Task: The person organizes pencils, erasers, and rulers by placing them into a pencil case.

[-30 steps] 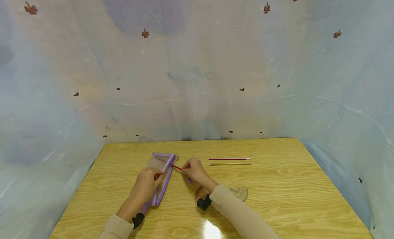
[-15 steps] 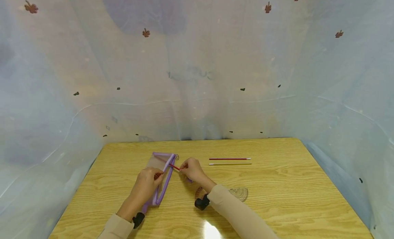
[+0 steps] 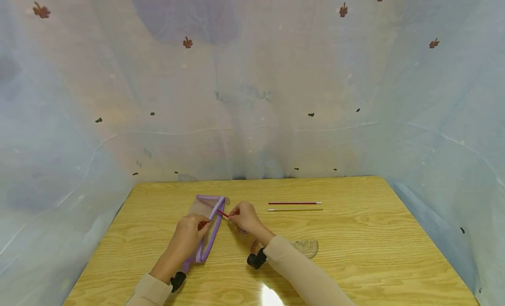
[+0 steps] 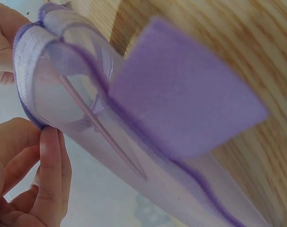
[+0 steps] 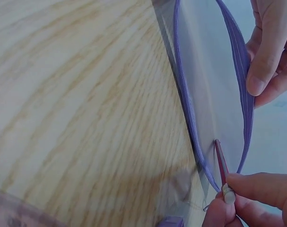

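A see-through pencil pouch [image 3: 213, 236] with purple edging lies on the left of the table, its zip mouth spread apart. My left hand [image 3: 187, 231] pinches one edge of that mouth between thumb and fingers. My right hand [image 3: 246, 216] pinches a red pencil [image 3: 223, 213] close to its pale eraser end, as the right wrist view shows. The pencil's far part is inside the pouch; through the sheer wall in the left wrist view its shaft [image 4: 101, 127] slants along the inside. A purple tab [image 4: 186, 90] sticks out from the pouch's side.
Right of the hands lie a dark red pencil [image 3: 293, 203] and a yellow pencil [image 3: 296, 210]. A clear protractor [image 3: 307, 249] and an orange-tinted curved piece [image 3: 254, 247] are partly hidden by my right arm. A small purple block [image 5: 171, 221] sits beneath my right hand.
My right hand has moved slightly left toward the pouch, and less of the red pencil shows outside the mouth. My left hand has kept its place on the edge.
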The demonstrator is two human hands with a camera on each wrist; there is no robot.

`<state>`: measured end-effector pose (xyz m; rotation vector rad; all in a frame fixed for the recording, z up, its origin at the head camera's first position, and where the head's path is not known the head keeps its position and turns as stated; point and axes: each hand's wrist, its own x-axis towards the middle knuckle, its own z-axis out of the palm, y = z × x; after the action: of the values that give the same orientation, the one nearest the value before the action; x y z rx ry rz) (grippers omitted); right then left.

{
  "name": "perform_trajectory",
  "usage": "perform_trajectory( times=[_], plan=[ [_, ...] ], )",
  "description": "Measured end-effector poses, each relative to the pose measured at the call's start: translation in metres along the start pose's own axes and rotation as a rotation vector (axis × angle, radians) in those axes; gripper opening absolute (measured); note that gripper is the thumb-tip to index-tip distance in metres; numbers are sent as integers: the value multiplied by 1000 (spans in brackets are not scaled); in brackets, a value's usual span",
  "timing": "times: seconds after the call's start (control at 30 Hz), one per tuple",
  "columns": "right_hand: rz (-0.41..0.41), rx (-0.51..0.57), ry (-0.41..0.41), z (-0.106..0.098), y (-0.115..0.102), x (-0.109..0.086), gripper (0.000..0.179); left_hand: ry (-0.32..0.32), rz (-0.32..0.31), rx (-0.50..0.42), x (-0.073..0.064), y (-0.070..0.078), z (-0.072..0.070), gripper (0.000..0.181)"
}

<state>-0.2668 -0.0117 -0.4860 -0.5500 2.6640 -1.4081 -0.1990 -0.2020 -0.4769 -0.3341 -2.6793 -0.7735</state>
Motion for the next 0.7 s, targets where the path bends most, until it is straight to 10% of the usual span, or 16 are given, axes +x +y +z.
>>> perform_trajectory(
  times=[0.7],
  plan=[
    [93, 151, 6, 6, -1, 0, 5, -14, -14, -19, 1, 0, 0, 5]
  ],
)
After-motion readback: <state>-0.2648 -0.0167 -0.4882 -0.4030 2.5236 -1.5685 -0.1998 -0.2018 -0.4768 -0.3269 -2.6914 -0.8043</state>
